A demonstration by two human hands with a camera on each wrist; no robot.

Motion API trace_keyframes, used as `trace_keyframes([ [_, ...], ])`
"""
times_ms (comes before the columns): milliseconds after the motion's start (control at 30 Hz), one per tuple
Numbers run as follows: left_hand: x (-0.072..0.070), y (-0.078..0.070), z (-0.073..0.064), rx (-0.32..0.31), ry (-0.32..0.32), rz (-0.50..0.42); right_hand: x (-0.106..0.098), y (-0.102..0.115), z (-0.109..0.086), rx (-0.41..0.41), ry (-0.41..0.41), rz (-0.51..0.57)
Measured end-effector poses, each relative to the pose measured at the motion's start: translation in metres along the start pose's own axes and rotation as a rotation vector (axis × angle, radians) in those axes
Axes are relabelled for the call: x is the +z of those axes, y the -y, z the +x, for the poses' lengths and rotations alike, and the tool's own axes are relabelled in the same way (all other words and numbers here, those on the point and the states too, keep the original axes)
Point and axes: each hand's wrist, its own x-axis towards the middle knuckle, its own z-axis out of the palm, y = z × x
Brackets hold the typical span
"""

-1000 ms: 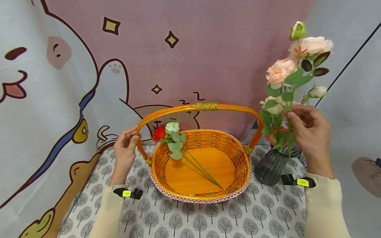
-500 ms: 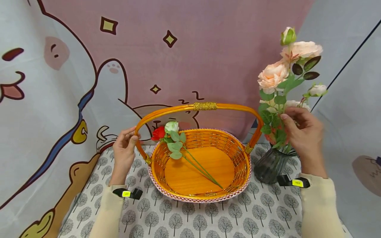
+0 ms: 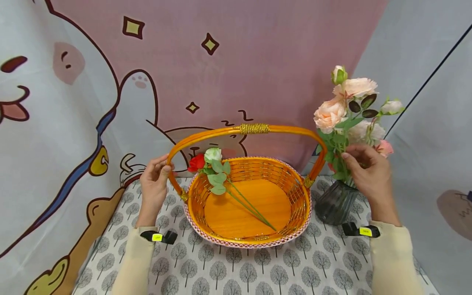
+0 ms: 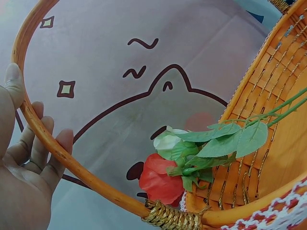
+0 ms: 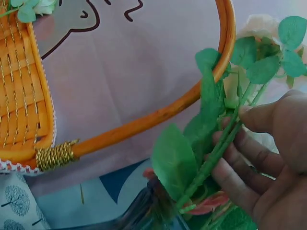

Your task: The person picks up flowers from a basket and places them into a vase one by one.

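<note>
The left hand (image 3: 154,186) grips the left side of the orange basket handle (image 4: 29,112), thumb on one side and fingers curled behind. Inside the wicker basket (image 3: 245,244) lie a red rose (image 3: 196,163) and a whitish-green rose (image 3: 213,154), heads over the back-left rim, stems slanting across the floor. At right, the right hand (image 3: 370,180) pinches the green stems (image 5: 209,165) of a peach rose spray (image 3: 330,116) between thumb and fingers. The stems run down to the mouth of a grey glass vase (image 3: 333,205), where leaves hide the lower ends.
More flowers stand in the vase, including a pale bud (image 3: 391,107) and a pink bloom (image 3: 385,148). The basket handle arches up close to the vase flowers. A tree-print cloth (image 3: 217,270) covers the table, with a cartoon-print curtain (image 3: 280,53) behind.
The right hand has moved down and left with the peach rose spray, lowering its blooms and stems toward the vase. The left hand stays on the basket handle.
</note>
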Motion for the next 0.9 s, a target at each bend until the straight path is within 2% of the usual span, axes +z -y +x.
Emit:
trace_keyframes([
  [233, 0.0, 0.001, 0.0, 0.015, -0.021, -0.036, -0.007, -0.008, 0.002, 0.061, 0.052, -0.016],
  [367, 0.001, 0.001, 0.001, 0.02, -0.018, -0.035, -0.009, -0.012, 0.004, 0.087, 0.051, -0.018],
  [600, 0.001, 0.0, 0.001, 0.005, -0.014, -0.018, -0.009, -0.017, 0.001, 0.159, 0.012, -0.151],
  [900, 0.001, 0.0, 0.0, -0.005, -0.018, -0.018, 0.0, -0.018, -0.006, 0.242, -0.105, -0.175],
])
